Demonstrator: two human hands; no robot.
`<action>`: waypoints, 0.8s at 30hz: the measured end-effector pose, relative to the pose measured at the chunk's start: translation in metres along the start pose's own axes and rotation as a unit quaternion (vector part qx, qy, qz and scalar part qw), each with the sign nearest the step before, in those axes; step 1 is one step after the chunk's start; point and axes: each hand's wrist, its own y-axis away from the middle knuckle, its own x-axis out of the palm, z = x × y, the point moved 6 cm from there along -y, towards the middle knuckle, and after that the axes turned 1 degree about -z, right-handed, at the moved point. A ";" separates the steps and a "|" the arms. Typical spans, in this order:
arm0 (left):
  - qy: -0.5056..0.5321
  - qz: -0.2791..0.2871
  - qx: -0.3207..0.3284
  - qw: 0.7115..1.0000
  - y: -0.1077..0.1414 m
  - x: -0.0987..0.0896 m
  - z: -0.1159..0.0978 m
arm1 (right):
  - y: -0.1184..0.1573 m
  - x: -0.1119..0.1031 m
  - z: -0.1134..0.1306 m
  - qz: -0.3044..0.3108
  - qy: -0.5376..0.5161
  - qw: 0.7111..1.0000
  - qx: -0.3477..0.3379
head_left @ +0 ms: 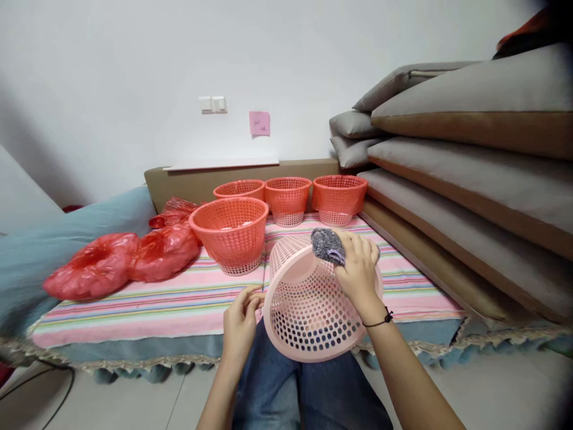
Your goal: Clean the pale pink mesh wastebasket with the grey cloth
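Observation:
A pale pink plastic basket [316, 325] with a perforated wall lies tilted above my knees, its open mouth facing me. My left hand [242, 319] is at the left side of its rim, fingers curled in against the edge; the fingertips are partly hidden. At the upper right of the rim, my right hand [358, 269] holds a rolled, speckled dark grey sock [328, 245] against the basket. The fingers of that hand bend over the rim's outer side.
Behind stand several baskets [230, 239], red above and pale pink at the base. Puffy red plastic bags [96, 266] lie left on the striped cloth [179, 304]. Grey-brown cushions [474, 167] are stacked at right. A pink note [259, 123] hangs on the wall.

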 end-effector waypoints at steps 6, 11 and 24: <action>0.087 -0.021 -0.026 0.996 0.008 0.006 -0.003 | 0.000 0.000 -0.001 -0.003 -0.007 1.000 0.002; -0.026 -0.061 0.031 0.997 0.018 0.008 0.001 | 0.002 -0.001 -0.003 -0.005 -0.005 1.000 0.005; -0.231 0.092 0.176 0.953 0.014 0.036 -0.020 | 0.011 -0.002 0.060 0.097 -0.026 0.967 -0.235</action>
